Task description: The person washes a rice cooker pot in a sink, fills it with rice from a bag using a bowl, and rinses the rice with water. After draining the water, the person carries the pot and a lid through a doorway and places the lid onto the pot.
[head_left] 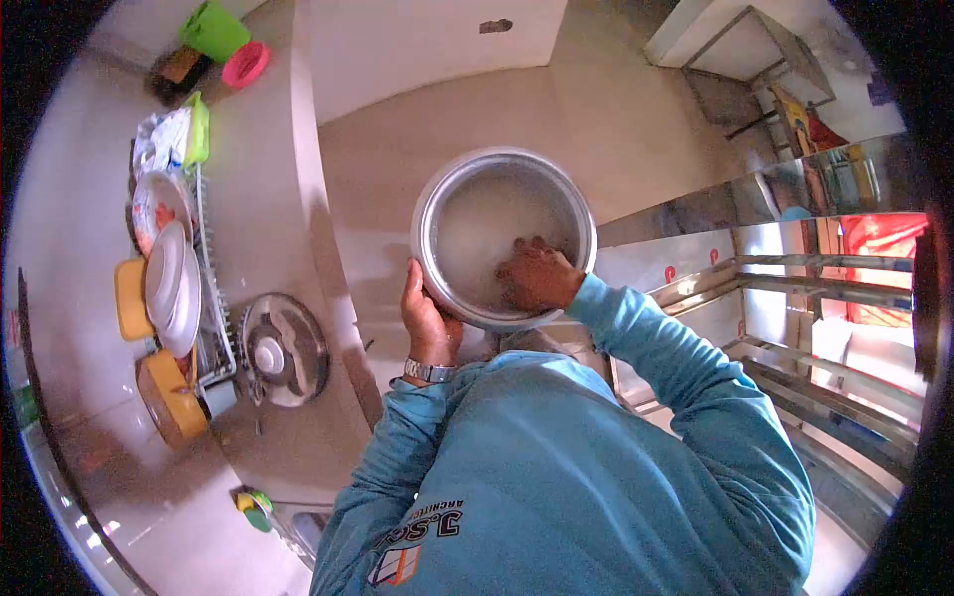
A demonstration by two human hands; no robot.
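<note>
A round metal pot (425, 243) is in front of my body, with pale, cloudy contents (477, 219) inside. My left hand (427, 323) supports the pot's near left side, thumb up along the outer wall and the other fingers hidden beneath it. Inside the pot, at its right side, is my right hand (539, 276). Its fingers are curled and partly sunk in the contents; whatever they hold is hidden.
A counter on the left carries a dish rack (214, 308) with plates (174, 288), a glass-and-metal lid (283, 348), yellow containers (132, 298), a green container (214, 32) and a pink bowl (246, 65). Metal rails (825, 283) are by a window on the right.
</note>
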